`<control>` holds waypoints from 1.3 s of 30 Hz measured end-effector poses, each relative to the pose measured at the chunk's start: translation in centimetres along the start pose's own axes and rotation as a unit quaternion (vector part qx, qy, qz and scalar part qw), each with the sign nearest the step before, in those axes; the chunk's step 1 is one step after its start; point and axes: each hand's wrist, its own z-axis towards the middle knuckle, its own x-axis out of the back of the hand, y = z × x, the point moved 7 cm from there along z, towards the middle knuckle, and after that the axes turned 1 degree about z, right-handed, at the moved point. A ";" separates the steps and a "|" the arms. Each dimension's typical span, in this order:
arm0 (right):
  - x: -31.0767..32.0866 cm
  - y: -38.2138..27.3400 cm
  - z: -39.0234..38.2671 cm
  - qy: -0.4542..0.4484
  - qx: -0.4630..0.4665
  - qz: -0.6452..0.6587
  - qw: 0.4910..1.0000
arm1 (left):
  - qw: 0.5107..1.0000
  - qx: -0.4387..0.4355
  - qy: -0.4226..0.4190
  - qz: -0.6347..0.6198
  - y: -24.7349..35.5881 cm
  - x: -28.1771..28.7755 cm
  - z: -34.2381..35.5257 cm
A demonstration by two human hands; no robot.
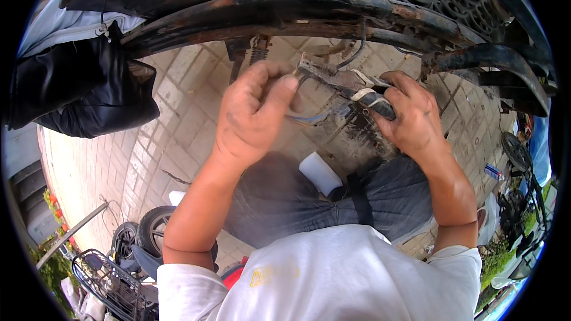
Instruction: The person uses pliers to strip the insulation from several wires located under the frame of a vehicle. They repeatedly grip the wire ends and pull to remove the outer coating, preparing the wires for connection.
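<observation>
My right hand (410,113) is closed on a grimy, elongated clamp-like piece (327,77) with a black handle (378,102) and pale bands wound round it. My left hand (256,107) pinches at the other end of that piece, thumb against a thin dark strand or cable whose exact shape is hard to make out. A blue cable (315,119) loops beneath the piece. A rusty black tubular frame (250,9) crosses just above both hands, with a thin black cable (355,53) hanging from it.
Black leather-like material (71,89) drapes at upper left. Coil springs (440,0) sit upper right. A white cylinder (318,172) lies by my lap on the paved floor (113,172). Wheels (154,229) and a wire basket (101,279) are lower left; a spray can (493,172) lies right.
</observation>
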 end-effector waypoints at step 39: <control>-1.3 -1.4 1.9 0.043 -0.131 0.521 0.843 | 0.996 -0.028 -0.072 0.051 2.3 -1.6 -1.3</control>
